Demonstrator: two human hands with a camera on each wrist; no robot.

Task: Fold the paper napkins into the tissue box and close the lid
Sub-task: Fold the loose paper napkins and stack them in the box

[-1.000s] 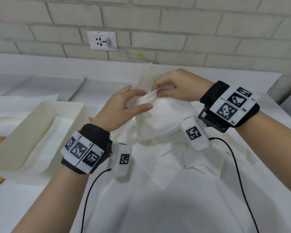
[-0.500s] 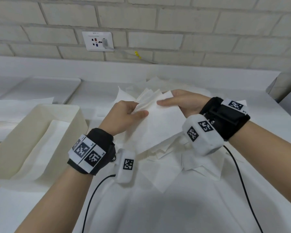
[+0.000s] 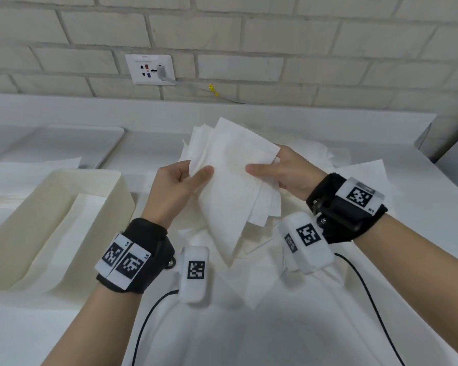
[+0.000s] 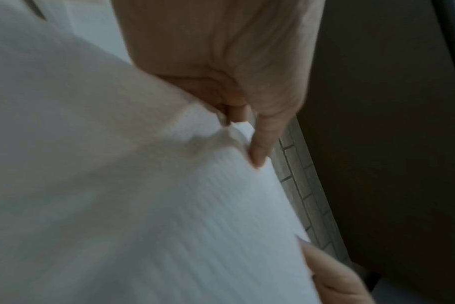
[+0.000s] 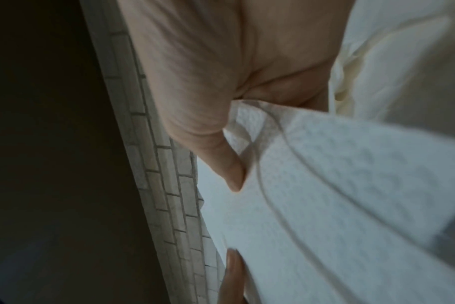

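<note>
From the head cam, the left hand [image 3: 179, 184] and right hand [image 3: 283, 171] each pinched a side of the napkin stack [image 3: 236, 186], raised above the table, probably to square it up for the open tissue box [image 3: 64, 215] to the left. Both wrist cams showed thumbs [image 4: 260, 144] clamped on the paper, fingers hidden behind.

Tissue box [image 3: 64, 207] at the table's [image 3: 381, 299] left edge, one napkin inside; napkin stack [image 3: 236, 186] between my hands mid-table, over loose napkins [image 3: 257, 273]; tray [image 3: 72, 146] back-left.
</note>
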